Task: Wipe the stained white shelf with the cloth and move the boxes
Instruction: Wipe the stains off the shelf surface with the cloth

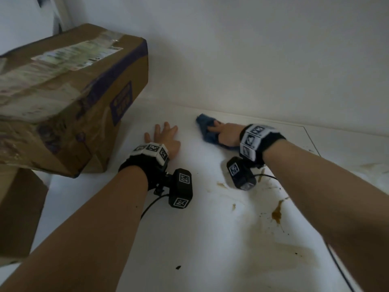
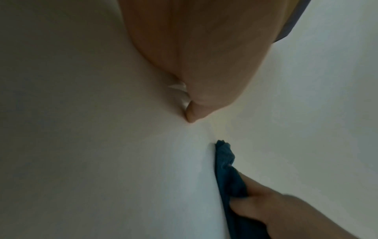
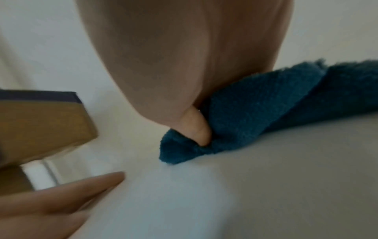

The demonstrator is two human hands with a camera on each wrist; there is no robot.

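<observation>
The white shelf [image 1: 195, 232] carries brown stains [image 1: 276, 213] at the near right. My right hand [image 1: 223, 133] grips a crumpled blue cloth [image 1: 205, 129] and holds it down on the shelf near the back wall. In the right wrist view my thumb [image 3: 196, 129] digs into a fold of the cloth [image 3: 255, 110]. My left hand [image 1: 166, 138] lies flat on the shelf with its fingers spread, holding nothing, just left of the cloth. A large taped cardboard box [image 1: 63, 91] stands at the left, close to my left hand.
A second cardboard box [image 1: 19, 207] sits under and in front of the large one at the far left. The white back wall [image 1: 252, 60] rises right behind the cloth. A wide brown smear [image 1: 284, 253] and dark specks [image 1: 178, 267] mark the near part of the shelf.
</observation>
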